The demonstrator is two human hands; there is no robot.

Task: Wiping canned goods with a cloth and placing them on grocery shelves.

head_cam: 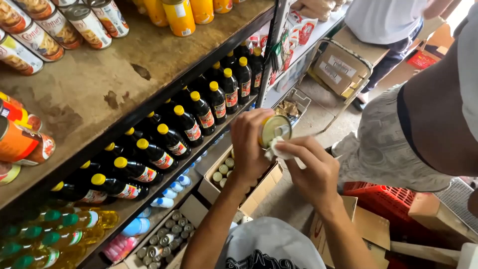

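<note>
My left hand (249, 147) is wrapped around a can (274, 129) with a pale lid and a pull tab, held up in front of the shelves. My right hand (311, 172) presses a small white cloth (283, 152) against the can's lid edge. Below my hands sits an open cardboard box (259, 192) holding several similar cans. The can's body is mostly hidden by my left fingers.
A wooden top shelf (124, 69) carries tins and orange bottles. The shelf below (209, 144) holds rows of dark bottles with yellow caps. Another person (423, 129) crouches at right beside a red crate (383, 197). Cardboard boxes (343, 65) lie on the floor.
</note>
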